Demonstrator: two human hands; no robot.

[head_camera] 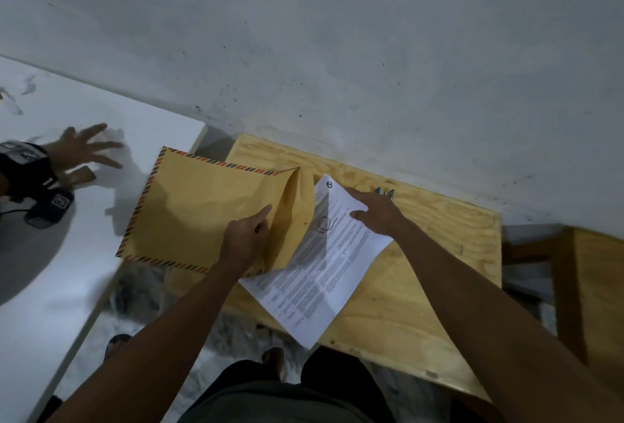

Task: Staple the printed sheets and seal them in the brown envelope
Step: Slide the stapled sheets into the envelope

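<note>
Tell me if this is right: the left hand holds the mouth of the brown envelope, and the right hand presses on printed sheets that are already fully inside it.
Not quite. The head view shows the printed sheets mostly outside the brown envelope, lying on the wooden table. The left hand and right hand are as you say.

The person's 2 bare, sleeveless forearms [472,287] extend above dark shorts [287,395].

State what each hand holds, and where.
Left hand grips the brown envelope at its open mouth. Right hand holds nothing; it presses flat on the printed sheets.
</note>
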